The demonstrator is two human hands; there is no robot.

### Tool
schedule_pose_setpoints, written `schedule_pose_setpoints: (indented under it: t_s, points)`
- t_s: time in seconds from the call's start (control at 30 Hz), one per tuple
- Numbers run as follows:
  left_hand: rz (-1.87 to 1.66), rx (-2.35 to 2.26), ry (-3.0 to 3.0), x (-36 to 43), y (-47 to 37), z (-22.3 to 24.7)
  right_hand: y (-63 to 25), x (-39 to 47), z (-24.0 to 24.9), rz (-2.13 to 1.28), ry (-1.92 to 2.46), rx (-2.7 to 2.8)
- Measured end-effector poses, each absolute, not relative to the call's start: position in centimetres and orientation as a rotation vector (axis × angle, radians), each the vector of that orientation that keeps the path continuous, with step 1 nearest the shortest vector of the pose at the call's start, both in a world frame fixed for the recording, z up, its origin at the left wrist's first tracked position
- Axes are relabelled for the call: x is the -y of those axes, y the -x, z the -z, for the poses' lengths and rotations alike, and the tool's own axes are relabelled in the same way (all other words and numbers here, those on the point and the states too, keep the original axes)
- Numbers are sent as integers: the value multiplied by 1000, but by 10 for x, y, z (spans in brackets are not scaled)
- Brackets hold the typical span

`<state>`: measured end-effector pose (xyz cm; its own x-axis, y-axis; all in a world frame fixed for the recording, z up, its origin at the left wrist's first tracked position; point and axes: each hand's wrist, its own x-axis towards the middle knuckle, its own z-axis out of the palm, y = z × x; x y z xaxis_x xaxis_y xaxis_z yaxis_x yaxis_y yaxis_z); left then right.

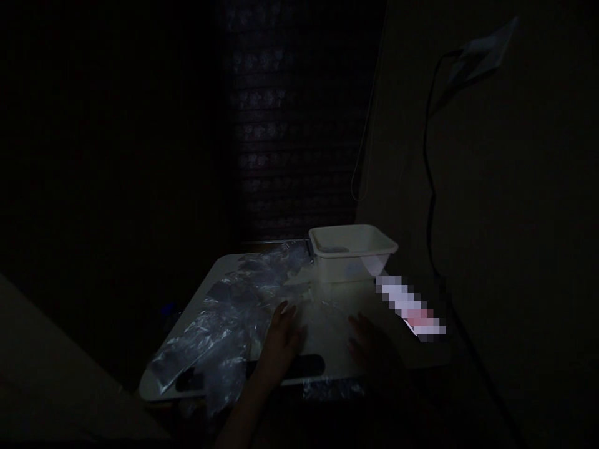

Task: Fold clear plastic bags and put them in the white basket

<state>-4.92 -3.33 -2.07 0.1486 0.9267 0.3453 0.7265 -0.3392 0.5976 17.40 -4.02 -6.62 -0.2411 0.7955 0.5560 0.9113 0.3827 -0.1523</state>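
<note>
The scene is very dark. My left hand (283,337) hovers at or rests on the white table (339,321) near its front edge, fingers apart, beside a spread of clear plastic bags (229,318). Opposite it, my right hand (367,343) is dim, its fingers apart and pointing inward. Faint shiny lines show on the pale surface between the hands; whether clear film lies there I cannot tell. Nothing visible is gripped in either hand. Behind them stands a white plastic bin (353,268) with its contents hidden.
A lit, pixelated screen (409,305), perhaps a phone, lies at the table's right. A black cable (427,156) hangs from a wall outlet (486,53). Dark slots (304,366) cut the table's front edge. A patterned blind (290,131) covers the back.
</note>
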Motion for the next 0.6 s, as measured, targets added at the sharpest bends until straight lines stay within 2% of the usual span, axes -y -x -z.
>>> schedule_pose_setpoints:
  t_s: [0.13, 0.33, 0.6]
  points:
    - [-986, -1566, -2146, 34, 47, 17, -168, 38, 57, 161, 1516, 2072]
    - [-569, -1652, -2547, 35, 37, 11, -157, 24, 42, 44, 1397, 2272]
    - [-496, -1517, -2708, 39, 29, 8, -153, 28, 37, 60, 1431, 2292]
